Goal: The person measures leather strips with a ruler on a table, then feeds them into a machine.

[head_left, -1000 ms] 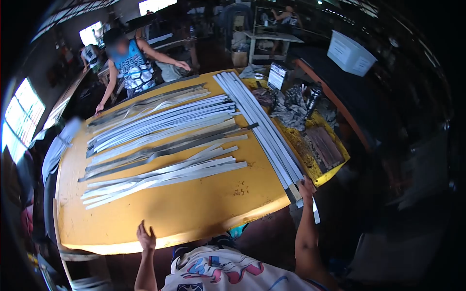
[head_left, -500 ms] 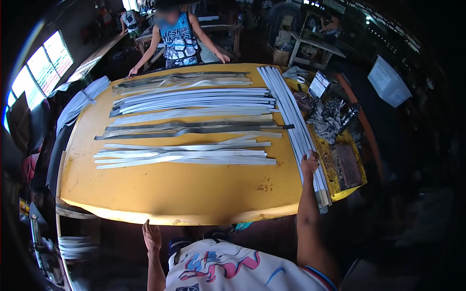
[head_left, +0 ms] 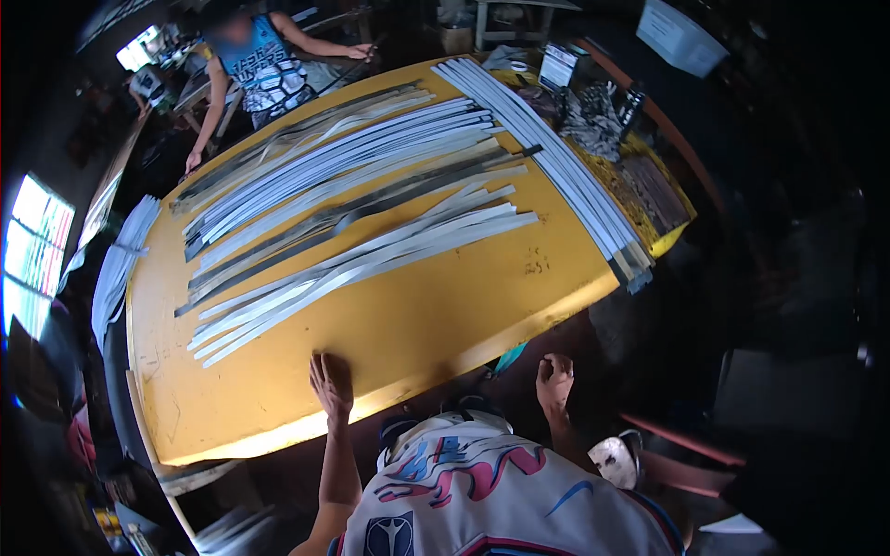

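Note:
My left hand is open, its fingers stretched out over the near edge of the yellow table. Nothing is in it, and the closest things are the loose white strips lying farther in. My right hand hangs just off the table's front edge with its fingers curled in and nothing visible in them. Beyond it, a bundle of long white strips runs along the table's right side. Dark strips and a row of white and grey strips lie across the middle.
Across the table stands a person in a blue top. A draped white bundle hangs at the left edge. Dark crumpled cloth and a small box sit at the right. A pale plastic bin is farther back.
My right hand has let go of the strip bundle on the right and drawn back off the table. My left hand has come forward over the tabletop. The view has turned and tilted.

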### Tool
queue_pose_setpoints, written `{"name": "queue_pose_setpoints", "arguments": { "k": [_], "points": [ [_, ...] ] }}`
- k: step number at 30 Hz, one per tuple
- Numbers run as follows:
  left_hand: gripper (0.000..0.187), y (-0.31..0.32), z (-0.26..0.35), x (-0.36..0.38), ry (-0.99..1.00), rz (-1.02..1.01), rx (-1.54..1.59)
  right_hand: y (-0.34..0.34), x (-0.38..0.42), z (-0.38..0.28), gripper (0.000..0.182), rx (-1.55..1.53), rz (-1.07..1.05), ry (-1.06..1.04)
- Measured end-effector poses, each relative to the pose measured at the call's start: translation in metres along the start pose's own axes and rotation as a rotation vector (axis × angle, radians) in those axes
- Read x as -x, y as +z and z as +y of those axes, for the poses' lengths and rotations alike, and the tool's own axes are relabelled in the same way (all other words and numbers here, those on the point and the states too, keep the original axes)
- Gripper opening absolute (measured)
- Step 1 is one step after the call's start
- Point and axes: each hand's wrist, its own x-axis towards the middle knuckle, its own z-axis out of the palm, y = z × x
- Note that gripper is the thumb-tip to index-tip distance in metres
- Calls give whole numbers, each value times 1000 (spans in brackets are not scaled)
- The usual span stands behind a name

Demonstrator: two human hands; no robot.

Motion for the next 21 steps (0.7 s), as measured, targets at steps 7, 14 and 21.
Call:
{"name": "queue_pose_setpoints", "arguments": {
  "k": [7,14,21],
  "points": [
    [68,4,-3,-8,41,61,-50,-33,56,-87,11,-3,161,112],
    [67,4,-8,-1,79,77,54,-81,36,-163,10,-20,236,80],
    [63,4,-7,-6,38,70,64,-93,10,-181,10,-50,283,59]
  ]
}}
